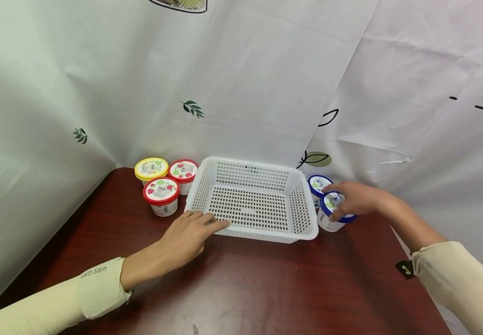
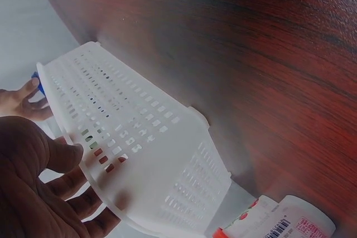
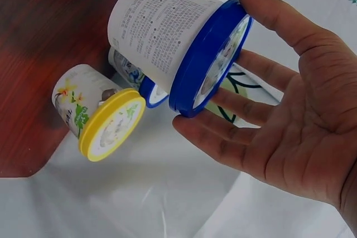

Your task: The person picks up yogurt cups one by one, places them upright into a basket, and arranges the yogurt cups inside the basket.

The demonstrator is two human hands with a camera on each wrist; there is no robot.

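A white perforated plastic basket [image 1: 250, 233] stands on the table. My left hand [image 1: 188, 235] holds its near left rim; in the left wrist view the thumb of that hand [image 2: 33, 176] lies by the rim, with the other fingers along it. To the basket's right, my right hand [image 1: 356, 199] grips a white paper tub with a blue lid [image 1: 329, 222]. Thumb and fingers of the right hand [image 3: 301, 104] span the blue lid [image 3: 215, 54] in the right wrist view. Behind it stands another blue-lidded tub [image 1: 318, 184]. A yellow-lidded tub [image 3: 106, 115] is nearby, hidden in the head view.
Left of the basket stand a yellow-lidded tub [image 1: 151, 168] and two red-lidded tubs, one in front [image 1: 162, 193] and one behind [image 1: 184, 173]. A pale printed cloth [image 1: 241, 83] hangs behind the dark red wooden table [image 1: 258, 288].
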